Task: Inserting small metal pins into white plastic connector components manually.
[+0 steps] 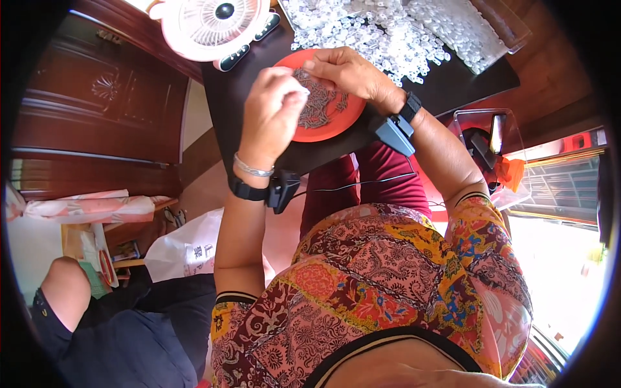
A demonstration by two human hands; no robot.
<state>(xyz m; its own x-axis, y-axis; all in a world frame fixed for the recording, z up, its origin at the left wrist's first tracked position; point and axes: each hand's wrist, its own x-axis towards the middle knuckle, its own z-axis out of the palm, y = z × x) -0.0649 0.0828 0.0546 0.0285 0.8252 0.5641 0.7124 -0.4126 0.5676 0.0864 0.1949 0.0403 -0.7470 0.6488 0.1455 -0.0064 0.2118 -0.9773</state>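
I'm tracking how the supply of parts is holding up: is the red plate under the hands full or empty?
Partly full. A heap of small dark metal pieces covers the middle of the red plate, with bare red rim around it.

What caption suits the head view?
Both hands, left hand and right hand, work over a red plate of small dark parts beside clear plastic pieces.

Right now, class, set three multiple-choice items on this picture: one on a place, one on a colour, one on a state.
1. Where does the pink fan stand?
A. beyond the plate, at the table's far left
B. on the floor
C. on the person's lap

2. What colour is the plate?
A. blue
B. red-orange
C. white

3. What is the left hand doing?
A. lying flat on the table
B. pinching something small over the plate
C. gripping the fan

Answers: 1 A, the fan sits past the plate; 2 B, its rim shows red-orange; 3 B, fingertips meet above the plate.
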